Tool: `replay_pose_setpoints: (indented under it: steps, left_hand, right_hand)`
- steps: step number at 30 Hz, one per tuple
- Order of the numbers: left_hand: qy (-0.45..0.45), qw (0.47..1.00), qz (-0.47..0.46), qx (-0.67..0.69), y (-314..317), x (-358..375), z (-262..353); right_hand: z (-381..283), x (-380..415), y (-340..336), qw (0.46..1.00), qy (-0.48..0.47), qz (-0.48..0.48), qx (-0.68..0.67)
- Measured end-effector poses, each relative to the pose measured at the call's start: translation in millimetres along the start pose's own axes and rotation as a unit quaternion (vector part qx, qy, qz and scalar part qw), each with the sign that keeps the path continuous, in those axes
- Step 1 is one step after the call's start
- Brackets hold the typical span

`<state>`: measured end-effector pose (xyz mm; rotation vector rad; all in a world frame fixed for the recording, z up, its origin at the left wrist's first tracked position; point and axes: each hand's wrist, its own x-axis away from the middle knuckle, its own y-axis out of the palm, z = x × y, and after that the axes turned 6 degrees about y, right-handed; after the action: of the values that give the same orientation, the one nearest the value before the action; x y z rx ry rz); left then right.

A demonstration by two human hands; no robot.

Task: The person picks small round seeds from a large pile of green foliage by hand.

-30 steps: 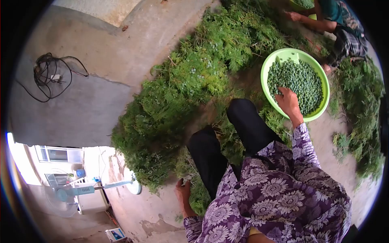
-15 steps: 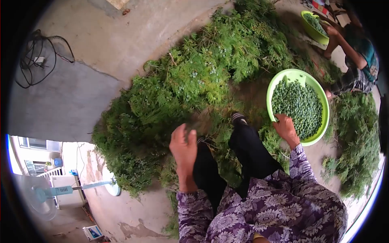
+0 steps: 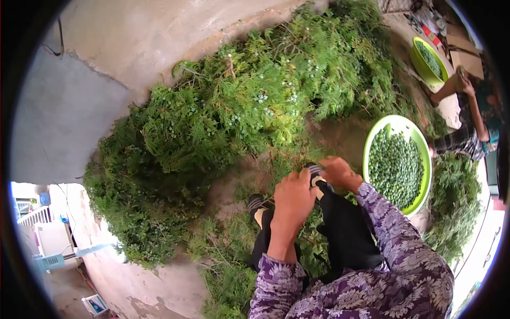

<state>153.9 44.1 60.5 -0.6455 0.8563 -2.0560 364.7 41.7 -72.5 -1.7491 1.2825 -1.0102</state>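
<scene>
- Currently both hands sit over the feet: left hand (image 3: 294,198) and right hand (image 3: 339,173), fingers curled; can't tell if either grips anything.
- Green basin (image 3: 419,144) of small green berries (image 3: 396,166) sits just right of the right hand, on the ground.
- Risk: right elbow or knee bumps the rim, berries spill.
- Risk: loose cuttings (image 3: 234,117) underfoot snag the shoes (image 3: 256,202).

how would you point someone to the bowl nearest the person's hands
Start at the big heap of green branches spread over the concrete floor and go to its right edge. There, just right of the right hand, sits a bowl. It is lime green and heaped with small green berries, and looks larger than the similar bowl farther off beside the other person.
</scene>
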Motion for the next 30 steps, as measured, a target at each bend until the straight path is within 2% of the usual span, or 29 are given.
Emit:
replay_pose_setpoints:
  steps: [1, 3, 5, 6, 7, 9, 10, 12, 15, 17, 19, 20, 22, 25, 26, 30]
  left_hand:
    - [0.027, 0.995, 0.068, 0.075, -4.0, -5.1, -3.6]
    - [0.027, 0.989, 0.109, 0.096, -12.9, -16.7, -13.0]
    - [-0.006, 0.974, 0.204, 0.099, -27.4, -22.9, -21.4]
    - [-0.038, 0.969, 0.216, 0.111, -33.2, -24.2, -25.0]
    - [-0.041, 0.968, 0.220, 0.113, -34.6, -26.0, -30.3]
    - [-0.054, 0.940, 0.296, 0.162, -39.0, -27.9, -40.5]
    - [-0.041, 0.935, 0.326, 0.133, -39.9, -29.8, -46.3]
    - [-0.040, 0.929, 0.340, 0.140, -46.6, -32.9, -55.1]
    - [-0.051, 0.916, 0.363, 0.163, -50.4, -37.1, -61.6]
    - [-0.064, 0.909, 0.369, 0.182, -54.8, -37.3, -65.2]
    - [-0.085, 0.891, 0.384, 0.229, -61.9, -37.3, -69.5]
    - [-0.087, 0.890, 0.385, 0.228, -64.2, -36.8, -70.5]
    - [-0.110, 0.882, 0.385, 0.248, -66.5, -34.5, -74.0]
    - [-0.088, 0.882, 0.399, 0.236, -67.9, -34.0, -79.4]
    - [-0.089, 0.882, 0.399, 0.235, -68.4, -33.3, -80.4]
    - [-0.093, 0.879, 0.398, 0.244, -70.2, -30.0, -81.6]
  right_hand:
    - [-1.9, -19.8, 11.5, 1.000, -0.005, -0.004, 0.006]
    - [-18.0, -58.6, 25.1, 0.996, -0.052, -0.065, -0.023]
    - [-42.7, -94.6, 21.5, 0.992, -0.056, -0.108, -0.015]
    - [-52.4, -111.1, 19.3, 0.988, -0.059, -0.145, -0.011]
    - [-59.3, -126.3, 18.1, 0.987, -0.062, -0.148, -0.008]
    - [-75.8, -153.0, 12.0, 0.994, -0.035, -0.076, -0.065]
    - [-83.7, -164.3, 6.6, 0.994, -0.039, -0.077, -0.062]
    - [-106.7, -186.2, -11.9, 0.987, 0.024, -0.079, -0.134]
    - [-127.3, -215.7, -10.8, 0.987, 0.029, -0.054, -0.147]
    - [-137.1, -237.2, 3.5, 0.986, 0.033, -0.074, -0.144]
    - [-147.3, -256.0, 20.3, 0.988, 0.028, 0.096, -0.119]
    - [-152.8, -266.8, 21.2, 0.988, 0.026, 0.094, -0.119]
    - [-161.9, -286.2, 23.7, 0.977, 0.150, 0.035, -0.150]
    - [-155.3, -294.1, 45.1, 0.974, 0.168, 0.038, -0.146]
    - [-153.7, -291.0, 52.4, 0.968, 0.151, 0.126, -0.155]
    - [-142.9, -280.2, 53.1, 0.974, 0.163, 0.078, -0.135]
